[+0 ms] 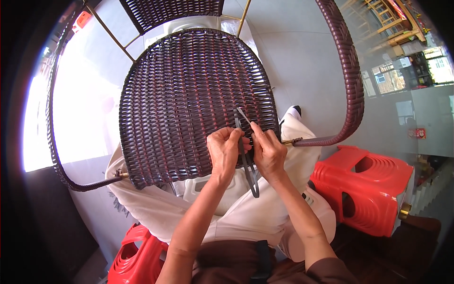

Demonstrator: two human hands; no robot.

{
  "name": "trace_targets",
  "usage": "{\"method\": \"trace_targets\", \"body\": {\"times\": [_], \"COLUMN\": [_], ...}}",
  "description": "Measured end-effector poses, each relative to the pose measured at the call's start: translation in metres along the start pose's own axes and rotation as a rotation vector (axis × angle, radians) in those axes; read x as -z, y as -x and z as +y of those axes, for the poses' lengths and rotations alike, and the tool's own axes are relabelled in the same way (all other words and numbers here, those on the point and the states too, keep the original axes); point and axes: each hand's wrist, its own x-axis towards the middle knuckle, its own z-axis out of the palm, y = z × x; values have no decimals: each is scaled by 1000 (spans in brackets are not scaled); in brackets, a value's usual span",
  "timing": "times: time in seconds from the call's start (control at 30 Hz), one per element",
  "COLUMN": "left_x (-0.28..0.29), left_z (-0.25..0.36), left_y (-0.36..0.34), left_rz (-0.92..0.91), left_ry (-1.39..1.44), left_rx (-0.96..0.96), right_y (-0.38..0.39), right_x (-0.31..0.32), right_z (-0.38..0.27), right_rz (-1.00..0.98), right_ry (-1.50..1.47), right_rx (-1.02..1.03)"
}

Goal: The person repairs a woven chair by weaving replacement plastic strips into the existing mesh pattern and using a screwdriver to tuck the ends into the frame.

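Observation:
The woven chair seat (189, 94), dark brown with reddish strands, lies tilted across my lap. My left hand (223, 149) is closed in a pinch at the seat's right part, on a dark flat weaving strip (249, 177). That strip rises to the weave above my fingers and hangs in a loop below them. Close beside it, my right hand (269, 151) is closed around a thin grey piece (244, 115) whose far end touches the weave. Whether this is a tool's shaft or another strip, I cannot tell.
Wrapped armrests curve out at the left (51, 128) and right (350, 71) of the seat. A woven backrest panel (175, 12) is at the far end. Red plastic stools stand at right (362, 189) and lower left (137, 258). A wooden frame (388, 21) is at the far right.

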Motion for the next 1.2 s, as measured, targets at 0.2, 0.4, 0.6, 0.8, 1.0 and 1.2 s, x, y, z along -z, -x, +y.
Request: {"method": "trace_targets", "body": {"times": [0.2,0.4,0.6,0.8,1.0,1.2], "left_x": [-3,1,3,3,8,7], "left_z": [6,-1,-1,-3,-7,-9], "left_y": [-4,-2,-1,-11,-13,-18], "left_rz": [20,-53,-40,-55,-124,-145], "left_ry": [-20,-7,-2,4,23,-16], "left_rx": [14,42,26,43,42,30], "right_y": [0,0,-1,-2,-29,-77], "right_x": [-1,-1,1,25,27,-20], "right_z": [1,6,-2,-4,3,7], "right_rz": [-1,13,8,-154,-163,-237], "right_ry": [-5,34,48,90,-39,-14], "right_rx": [2,32,31,-62,-197,-85]}}
